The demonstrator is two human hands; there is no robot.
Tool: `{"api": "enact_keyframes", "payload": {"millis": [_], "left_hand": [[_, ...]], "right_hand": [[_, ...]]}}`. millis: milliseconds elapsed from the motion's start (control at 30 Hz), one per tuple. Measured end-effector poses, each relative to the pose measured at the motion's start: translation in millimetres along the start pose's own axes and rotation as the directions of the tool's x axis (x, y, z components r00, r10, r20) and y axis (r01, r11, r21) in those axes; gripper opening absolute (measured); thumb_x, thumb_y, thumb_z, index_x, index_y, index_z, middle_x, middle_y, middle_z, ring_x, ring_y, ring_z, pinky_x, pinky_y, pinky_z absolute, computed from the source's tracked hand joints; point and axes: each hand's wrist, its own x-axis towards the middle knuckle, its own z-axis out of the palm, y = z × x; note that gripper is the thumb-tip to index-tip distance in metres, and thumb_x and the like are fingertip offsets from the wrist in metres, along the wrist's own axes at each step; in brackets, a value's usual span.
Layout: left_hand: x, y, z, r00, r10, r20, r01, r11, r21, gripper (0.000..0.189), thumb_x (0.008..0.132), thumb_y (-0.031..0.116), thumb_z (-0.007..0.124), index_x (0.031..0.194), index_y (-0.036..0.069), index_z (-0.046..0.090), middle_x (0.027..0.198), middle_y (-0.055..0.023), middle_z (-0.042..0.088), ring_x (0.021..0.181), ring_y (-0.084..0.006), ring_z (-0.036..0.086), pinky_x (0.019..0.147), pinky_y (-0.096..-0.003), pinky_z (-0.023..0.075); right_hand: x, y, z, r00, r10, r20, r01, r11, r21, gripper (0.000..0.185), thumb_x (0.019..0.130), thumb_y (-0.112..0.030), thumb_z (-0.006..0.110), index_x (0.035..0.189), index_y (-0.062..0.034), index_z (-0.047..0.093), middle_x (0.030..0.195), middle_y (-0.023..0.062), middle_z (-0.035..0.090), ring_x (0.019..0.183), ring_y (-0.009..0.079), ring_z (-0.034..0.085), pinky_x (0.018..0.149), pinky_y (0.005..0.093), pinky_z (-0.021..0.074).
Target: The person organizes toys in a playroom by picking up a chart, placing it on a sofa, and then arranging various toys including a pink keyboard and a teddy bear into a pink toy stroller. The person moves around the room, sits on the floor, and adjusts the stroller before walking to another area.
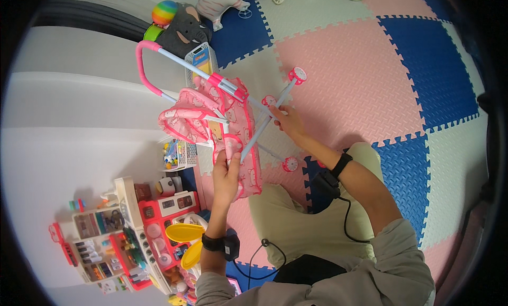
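A toy doll stroller [246, 123] with pink patterned fabric stands before me, its canopy [180, 115] toward the wall and its pink foam handle [143, 67] at the upper left. My left hand [225, 181] grips the near side of the seat, its thumb at the end of a pale frame tube [258, 137]. Where the frame tubes cross, my right hand [290, 125] pinches the tubing between thumb and fingers. Pink-and-white wheels show beyond that hand, one wheel [297, 75] at the far end of a leg and another wheel [290, 164] nearer my knees.
Interlocking foam mats [349, 75] cover the floor. Along the wall are a white basket of small toys [178, 153], a toy kitchen [158, 226] and a grey elephant toy [184, 30]. Black cables [349, 222] hang from devices strapped to both my wrists.
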Motion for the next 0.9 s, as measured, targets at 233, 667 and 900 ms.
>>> {"api": "enact_keyframes", "payload": {"millis": [233,667,900], "left_hand": [[-1,5,10,0.994,-0.055,-0.09,0.07,0.982,0.175,0.026,0.089,0.023,0.043,0.084,-0.003,0.045,0.064,-0.0064,0.041,0.059,-0.0117,0.038,0.05,-0.0269,0.0338],[1,10,15,0.996,0.022,-0.089,-0.009,0.989,0.146,0.026,0.089,0.021,0.041,0.085,-0.004,0.044,0.066,-0.0076,0.04,0.061,-0.0134,0.038,0.053,-0.0271,0.0344],[8,12,11,0.998,-0.056,0.009,0.057,0.997,-0.044,0.018,0.085,0.015,0.05,0.082,-0.002,0.046,0.062,-0.0008,0.041,0.056,-0.0066,0.036,0.047,-0.0222,0.0302]], "right_hand": [[14,30,-10,0.991,-0.088,0.104,0.056,0.959,0.278,0.038,0.087,-0.035,0.044,0.098,0.0004,0.054,0.079,0.0048,0.056,0.066,0.0105,0.054,0.059,0.0217,0.0421],[-27,64,-28,0.987,-0.023,-0.16,-0.006,0.983,-0.181,0.051,0.087,-0.042,0.034,0.067,-0.0064,0.064,0.054,0.0113,0.053,0.055,0.0257,0.052,0.059,0.0375,0.0387],[-15,67,-38,0.982,0.074,-0.172,-0.11,0.972,-0.209,0.055,0.086,-0.046,0.031,0.063,-0.0078,0.064,0.055,0.0114,0.054,0.056,0.0249,0.052,0.06,0.0375,0.0385]]}}
